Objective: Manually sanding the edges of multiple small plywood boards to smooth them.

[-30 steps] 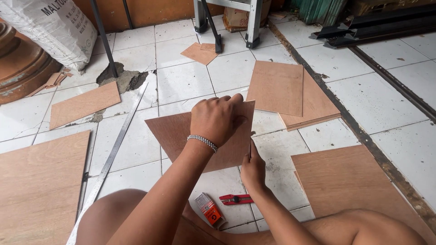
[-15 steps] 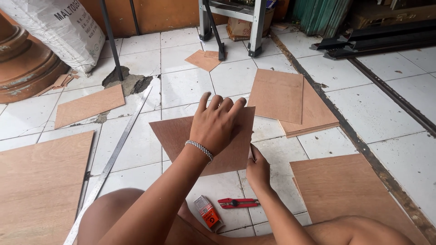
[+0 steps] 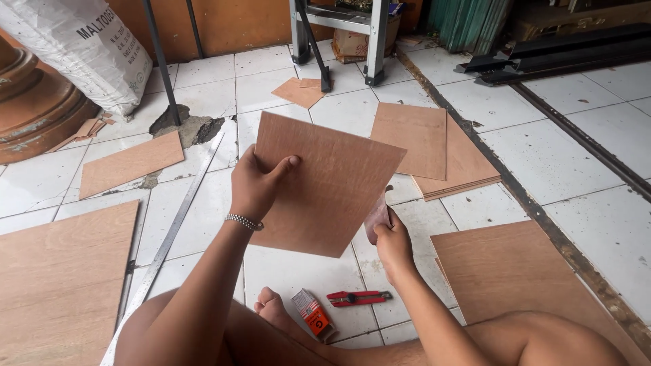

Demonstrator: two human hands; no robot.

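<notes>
A thin brown plywood panel [image 3: 325,186] is lifted off the white tiled floor and tilted toward me. My left hand [image 3: 256,184], with a beaded bracelet at the wrist, grips its left edge, thumb on the front face. My right hand [image 3: 388,234] holds the panel's lower right edge from behind, fingers partly hidden by the wood. Below the panel, on the tiles between my legs, lie a red utility knife [image 3: 357,297] and a small orange-and-grey box [image 3: 312,314].
A stack of cut plywood pieces [image 3: 441,152] lies to the right, a larger sheet [image 3: 522,271] by my right leg, another sheet [image 3: 57,278] at left. A long metal ruler [image 3: 169,234] runs diagonally at left. A white sack [image 3: 88,51] and metal stand legs [image 3: 339,37] stand behind.
The plywood panel lay flat under my left palm; now both hands have raised it off the floor and tilted it up. The camera view has shifted slightly.
</notes>
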